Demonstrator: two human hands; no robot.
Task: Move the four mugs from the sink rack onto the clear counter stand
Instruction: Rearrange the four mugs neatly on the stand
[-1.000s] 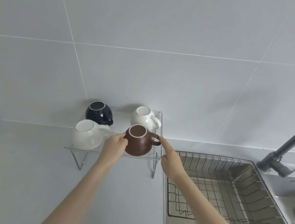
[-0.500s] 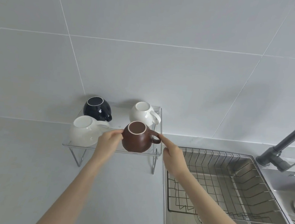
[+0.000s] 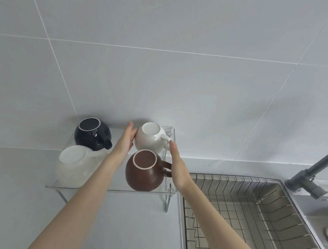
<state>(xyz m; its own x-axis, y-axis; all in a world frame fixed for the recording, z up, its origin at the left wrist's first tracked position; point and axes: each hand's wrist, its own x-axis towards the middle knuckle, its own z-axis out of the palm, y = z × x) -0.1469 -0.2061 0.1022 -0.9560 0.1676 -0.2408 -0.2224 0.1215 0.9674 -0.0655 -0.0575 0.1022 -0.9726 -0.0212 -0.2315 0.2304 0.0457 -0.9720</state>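
My open left hand (image 3: 125, 141) and right hand (image 3: 176, 166) flank the far white mug (image 3: 149, 141), gripping nothing; a nudge could topple it off the stand (image 3: 111, 189).

The front white mug (image 3: 74, 164) is blurred, and the faucet (image 3: 322, 164) runs off the right edge

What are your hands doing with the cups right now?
Left hand and right hand open, flanking the rear white ceramic mug. All four upside-down mugs on the clear acrylic counter stand. Wire sink rack empty. Nothing blocking.
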